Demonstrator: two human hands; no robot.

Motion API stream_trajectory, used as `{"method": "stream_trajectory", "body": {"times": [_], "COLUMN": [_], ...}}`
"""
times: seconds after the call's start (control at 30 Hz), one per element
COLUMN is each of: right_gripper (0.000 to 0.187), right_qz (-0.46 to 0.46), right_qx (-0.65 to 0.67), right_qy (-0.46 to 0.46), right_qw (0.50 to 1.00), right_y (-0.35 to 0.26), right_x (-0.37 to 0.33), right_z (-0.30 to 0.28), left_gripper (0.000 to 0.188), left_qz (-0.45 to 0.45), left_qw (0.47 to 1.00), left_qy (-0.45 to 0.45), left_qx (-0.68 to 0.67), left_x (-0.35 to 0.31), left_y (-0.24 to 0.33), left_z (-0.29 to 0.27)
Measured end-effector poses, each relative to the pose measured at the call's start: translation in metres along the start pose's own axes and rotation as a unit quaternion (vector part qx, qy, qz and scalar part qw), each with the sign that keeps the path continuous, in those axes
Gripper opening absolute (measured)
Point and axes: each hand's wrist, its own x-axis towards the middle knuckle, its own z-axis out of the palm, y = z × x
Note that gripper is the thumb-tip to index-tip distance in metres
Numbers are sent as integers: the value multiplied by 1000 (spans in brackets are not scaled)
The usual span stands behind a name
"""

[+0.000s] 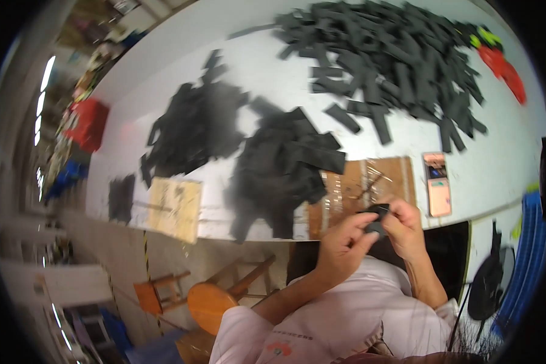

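Just in front of my body, at the table's near edge, both hands meet around a small black fabric piece [375, 228]. My left hand [343, 246] pinches it from the left, thumb and fingers closed. My right hand [406, 232] grips its right side with bent fingers. Fingers cover much of the piece, so its full shape is hidden. Beyond the hands lies a brown board [401, 177] with clear tape across it and a thin dark tool [370, 185] on top. A heap of black fabric strips [279, 167] sits left of the board, partly overlapping it.
Another black heap [194, 130] lies farther left, and a large pile of dark strips [388, 54] spreads at the back. A phone [438, 189] lies right of the board. A pale wooden block [176, 209] rests at the front left edge; a wooden stool [212, 305] stands below.
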Motion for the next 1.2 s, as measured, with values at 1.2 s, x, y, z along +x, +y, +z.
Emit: {"method": "stream_trajectory", "body": {"times": [1.2], "right_gripper": [24], "right_qz": [257], "right_qx": [80], "right_qy": [-15], "right_qw": [963], "right_y": [-29], "right_x": [74], "right_z": [-1], "left_gripper": [26], "left_qz": [-266], "left_qw": [684], "left_qy": [-43], "left_qx": [-678], "left_x": [87], "left_y": [-6], "left_z": [-22]}}
